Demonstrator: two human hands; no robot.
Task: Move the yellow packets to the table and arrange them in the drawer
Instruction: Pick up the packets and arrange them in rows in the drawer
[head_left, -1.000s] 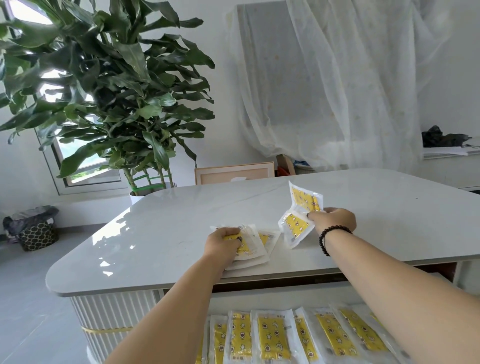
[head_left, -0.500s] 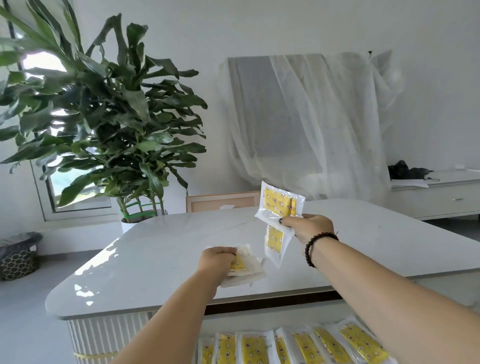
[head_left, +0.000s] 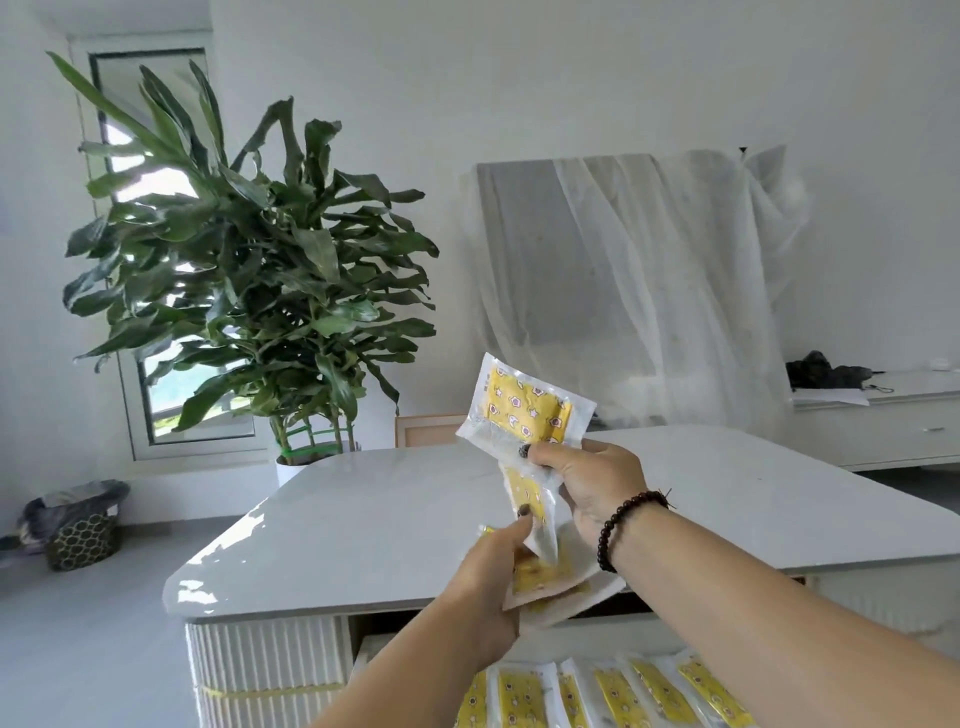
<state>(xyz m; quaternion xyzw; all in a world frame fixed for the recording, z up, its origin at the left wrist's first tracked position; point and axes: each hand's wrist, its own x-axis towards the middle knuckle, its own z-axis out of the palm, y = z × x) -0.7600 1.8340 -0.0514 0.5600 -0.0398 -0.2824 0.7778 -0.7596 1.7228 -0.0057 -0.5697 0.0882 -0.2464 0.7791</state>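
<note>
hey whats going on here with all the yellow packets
A person is sorting yellow packets over a white table. The right hand holds two packets up above the tabletop, while the left hand grips a small stack of packets at the table's near edge, its fingers touching the lower raised packet. Below, an open drawer already holds a row of packets standing side by side.

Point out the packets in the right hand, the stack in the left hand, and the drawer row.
Right-hand packets (head_left: 524, 402), head view: yellow face of upper packet.
Left-hand stack (head_left: 563, 590), head view: lower right edge.
Drawer row (head_left: 522, 699), head view: one packet's yellow front.
</note>
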